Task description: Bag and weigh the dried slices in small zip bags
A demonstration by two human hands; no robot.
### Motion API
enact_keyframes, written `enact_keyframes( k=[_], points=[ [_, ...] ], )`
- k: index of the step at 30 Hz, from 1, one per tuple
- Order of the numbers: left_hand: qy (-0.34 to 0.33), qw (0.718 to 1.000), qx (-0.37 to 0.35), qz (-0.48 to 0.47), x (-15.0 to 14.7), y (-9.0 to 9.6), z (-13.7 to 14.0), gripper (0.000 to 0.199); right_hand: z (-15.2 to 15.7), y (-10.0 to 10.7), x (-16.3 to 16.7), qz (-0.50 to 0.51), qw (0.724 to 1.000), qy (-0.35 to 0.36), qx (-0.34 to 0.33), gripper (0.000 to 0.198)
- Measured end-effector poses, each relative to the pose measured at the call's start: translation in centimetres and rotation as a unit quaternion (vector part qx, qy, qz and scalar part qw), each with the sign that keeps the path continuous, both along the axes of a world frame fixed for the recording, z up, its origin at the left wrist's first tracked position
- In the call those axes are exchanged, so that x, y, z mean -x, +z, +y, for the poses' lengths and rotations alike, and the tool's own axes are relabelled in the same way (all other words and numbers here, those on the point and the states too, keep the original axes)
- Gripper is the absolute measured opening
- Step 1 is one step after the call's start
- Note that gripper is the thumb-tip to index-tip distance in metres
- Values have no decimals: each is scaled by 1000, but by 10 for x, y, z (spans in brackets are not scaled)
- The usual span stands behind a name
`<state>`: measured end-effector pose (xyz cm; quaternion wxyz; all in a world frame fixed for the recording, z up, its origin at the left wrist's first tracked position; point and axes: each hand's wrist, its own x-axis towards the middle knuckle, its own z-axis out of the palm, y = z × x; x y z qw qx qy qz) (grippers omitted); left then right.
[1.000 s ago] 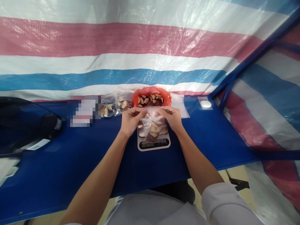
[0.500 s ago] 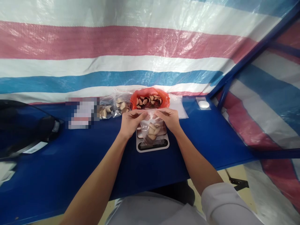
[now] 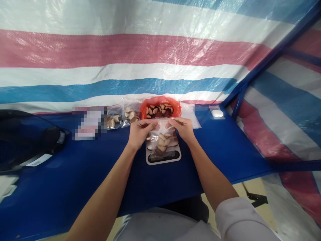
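My left hand [image 3: 140, 132] and my right hand [image 3: 184, 129] pinch the top edge of a clear zip bag [image 3: 156, 134] between thumbs and fingers. Several pale brown, wedge-like pieces [image 3: 163, 142] lie in the bag's lower part; I cannot tell exactly what they are. Under the bag is a white kitchen scale [image 3: 163, 162] with a dark display strip; whether the bag rests on it I cannot tell. Just behind my hands, an open red plastic bag [image 3: 177, 103] holds more such pieces with dark skins.
Two filled clear bags [image 3: 130, 115] stand left of the red bag. Flat clear bags [image 3: 194, 117] lie to its right, then a white oval object [image 3: 217, 113]. A black item [image 3: 32, 140] occupies the left of the blue table [image 3: 225, 147]. Striped sheeting [image 3: 125, 50] hangs behind.
My right hand has shifted slightly right along the bag's top edge, and the bag looks flatter. My left hand keeps its hold. The view has tilted a little.
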<state>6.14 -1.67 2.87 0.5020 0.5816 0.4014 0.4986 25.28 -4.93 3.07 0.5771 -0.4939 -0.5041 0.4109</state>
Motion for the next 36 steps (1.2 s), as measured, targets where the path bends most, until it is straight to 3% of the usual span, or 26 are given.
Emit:
enact_keyframes(
  k=[12,17,22,29,36],
  points=[
    [-8,999,-27,39,-8,3,7,28,-1,1,-2,29,999,28,34,34],
    [-27,999,-12,28,-15,8,13,33,3,-1,-6,43,999,-15,-2,35],
    [-33,999,-1,27,-16,9,13,39,4,-2,-5,21,1000,-11,-20,33],
    [-15,1000,1,24,-18,12,7,34,3,-3,-3,1,1000,11,-18,32],
    [-20,999,-31,34,-11,8,9,27,5,-5,-5,12,1000,-22,-10,32]
  ],
)
